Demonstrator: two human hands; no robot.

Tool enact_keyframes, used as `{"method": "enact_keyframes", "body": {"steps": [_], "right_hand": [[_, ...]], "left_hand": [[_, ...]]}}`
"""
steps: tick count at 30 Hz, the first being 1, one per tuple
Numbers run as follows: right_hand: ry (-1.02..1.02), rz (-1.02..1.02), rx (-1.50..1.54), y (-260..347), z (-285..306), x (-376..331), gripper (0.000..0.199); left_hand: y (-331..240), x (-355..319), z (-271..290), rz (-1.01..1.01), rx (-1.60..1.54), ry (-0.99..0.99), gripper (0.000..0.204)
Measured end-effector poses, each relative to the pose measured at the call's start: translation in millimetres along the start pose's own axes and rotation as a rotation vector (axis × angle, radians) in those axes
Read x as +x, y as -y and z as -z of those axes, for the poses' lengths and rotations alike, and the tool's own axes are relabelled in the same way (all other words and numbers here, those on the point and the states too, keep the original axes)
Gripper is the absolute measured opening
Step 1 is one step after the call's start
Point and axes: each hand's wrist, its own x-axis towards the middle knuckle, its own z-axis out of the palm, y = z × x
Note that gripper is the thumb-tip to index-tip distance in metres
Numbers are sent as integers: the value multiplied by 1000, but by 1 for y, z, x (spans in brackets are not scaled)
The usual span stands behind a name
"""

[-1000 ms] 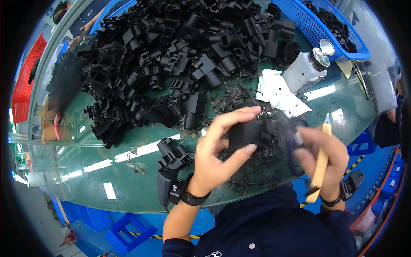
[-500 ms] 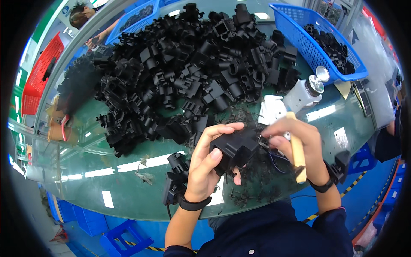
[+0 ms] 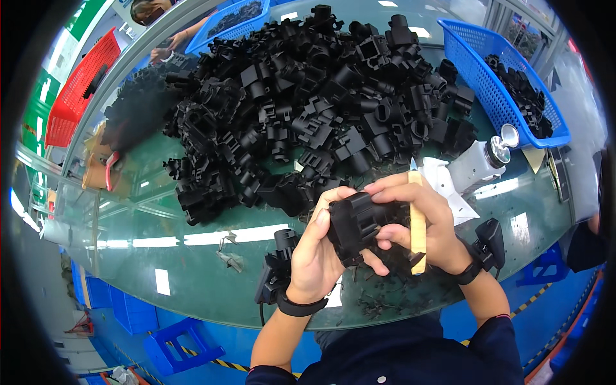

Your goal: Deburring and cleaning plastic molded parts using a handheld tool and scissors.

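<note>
My left hand (image 3: 311,266) is closed around a black molded plastic part (image 3: 355,224), with its fingers behind and below it. The fingers of my right hand (image 3: 443,224) pinch the part's right end. That same hand also carries a yellow-handled knife (image 3: 418,224), its pointed blade up and away from the part. Beyond my hands lies a large heap of similar black plastic parts (image 3: 308,122). Thin black scraps (image 3: 378,298) are scattered on the green tabletop (image 3: 212,282) below them. White paper (image 3: 452,196) rests just right of my right hand.
A bottle with a metal flip lid (image 3: 475,167) stands at the right. Behind it is a blue basket (image 3: 471,70) of black parts. Another blue basket (image 3: 208,32) and a red basket (image 3: 77,96) sit at the far left, near another person's hand (image 3: 160,54). A blue stool (image 3: 179,359) stands below.
My right hand has come in from the right and now touches the plastic part. The part has been turned in my left hand, and the knife stands more upright. The whole view has shifted slightly.
</note>
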Motion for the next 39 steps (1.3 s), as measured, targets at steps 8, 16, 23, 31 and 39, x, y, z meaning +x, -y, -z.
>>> {"method": "enact_keyframes", "body": {"steps": [8,16,23,31,39], "right_hand": [[-175,40,55,9,9,-3,71],[-299,194,-303,26,-5,2,29],[-22,194,-272,18,6,0,24],[-27,174,-308,18,4,0,22],[-45,234,-369,13,3,-2,24]], "left_hand": [[6,3,-5,4,193,29,46],[12,1,-6,84,278,11,39],[8,1,-7,65,294,-78,35],[13,1,-1,1,397,-100,32],[15,2,-7,-45,546,-176,30]]}}
